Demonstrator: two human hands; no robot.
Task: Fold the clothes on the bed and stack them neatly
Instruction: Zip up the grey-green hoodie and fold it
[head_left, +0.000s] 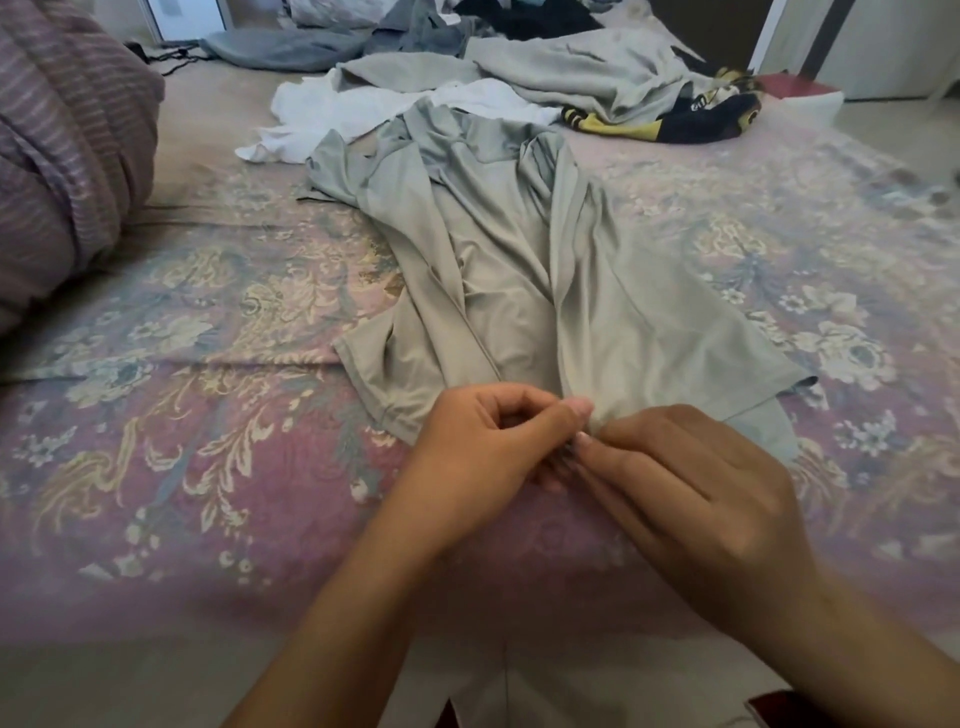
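floral bedspread (171, 426) bearing a crumpled grey-green shirt (514, 270) at centre; left hand (483, 457) and right hand (691, 499) both pinch its near hem; more clothes (561, 67) lie beyond.

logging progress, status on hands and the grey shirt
Left hand and right hand both pinch the near hem. Grey shirt rumpled, unfolded. Nothing in the way.

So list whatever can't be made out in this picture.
Head view only:
- Grey shirt's near hem: hidden under left hand and right hand.
- Dark clothes: cut off by top edge.
- Black-and-yellow garment's print: too crumpled to read.
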